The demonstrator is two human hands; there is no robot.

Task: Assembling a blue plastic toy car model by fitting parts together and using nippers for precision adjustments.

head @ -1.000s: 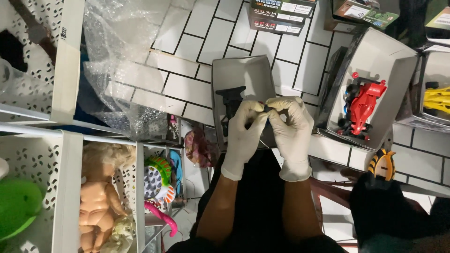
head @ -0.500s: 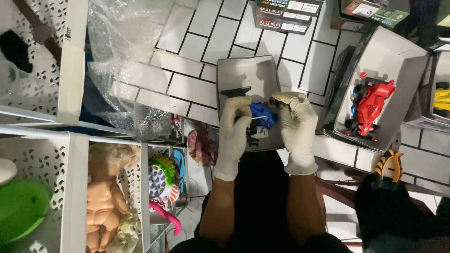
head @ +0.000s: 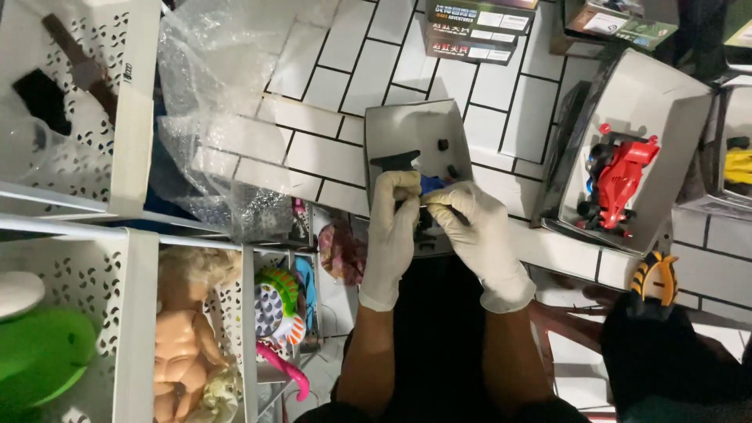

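White tiled table [head: 329, 157] carries an open grey box [head: 407, 137] at frame centre. Over its lower edge, left hand [head: 392, 227] and right hand [head: 474, 235], gloved, grips pinching a small blue part [head: 432, 185], steadying it.

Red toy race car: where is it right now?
In the head view the red toy race car lies inside an open grey box on the white tiled surface, right of both gloved hands, untouched.
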